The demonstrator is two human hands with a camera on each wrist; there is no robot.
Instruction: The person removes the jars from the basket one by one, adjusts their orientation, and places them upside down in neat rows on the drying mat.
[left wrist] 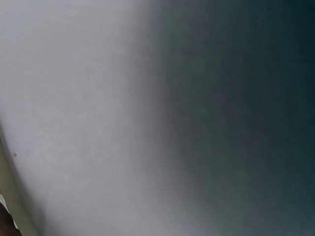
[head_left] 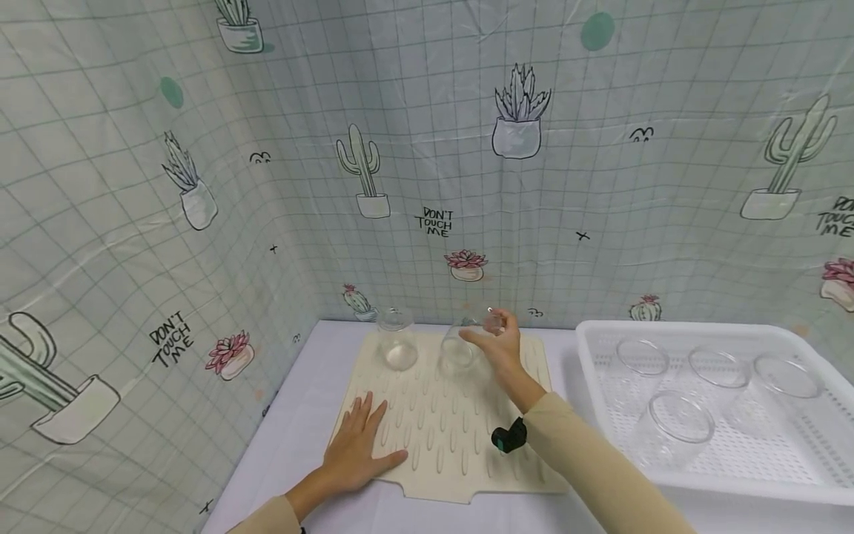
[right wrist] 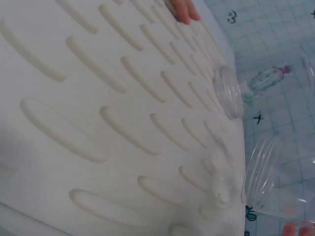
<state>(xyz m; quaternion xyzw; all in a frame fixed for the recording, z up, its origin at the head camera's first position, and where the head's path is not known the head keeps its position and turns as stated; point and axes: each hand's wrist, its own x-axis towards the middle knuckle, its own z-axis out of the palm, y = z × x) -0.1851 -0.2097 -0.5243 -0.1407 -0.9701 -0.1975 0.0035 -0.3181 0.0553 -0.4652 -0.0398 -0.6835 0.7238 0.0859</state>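
Note:
Near the back of a cream ridged drying mat (head_left: 440, 430), my right hand (head_left: 499, 350) grips a clear jar (head_left: 459, 350), thumb on the near side and fingers behind. In the right wrist view the threaded mouth of this held jar (right wrist: 263, 169) faces the mat, and the fingertips (right wrist: 290, 229) show through at the lower edge. To its left another clear jar (head_left: 397, 345) stands mouth down on the mat. My left hand (head_left: 356, 449) rests on the mat's left front part with fingers spread, holding nothing. The left wrist view is mostly blurred pale and dark surface.
On the right sits a white perforated basket (head_left: 707, 482) with several clear jars (head_left: 674, 423) inside, mouths up. A curtain printed with cacti (head_left: 400, 96) hangs behind and to the left of the white-covered table (head_left: 293, 400).

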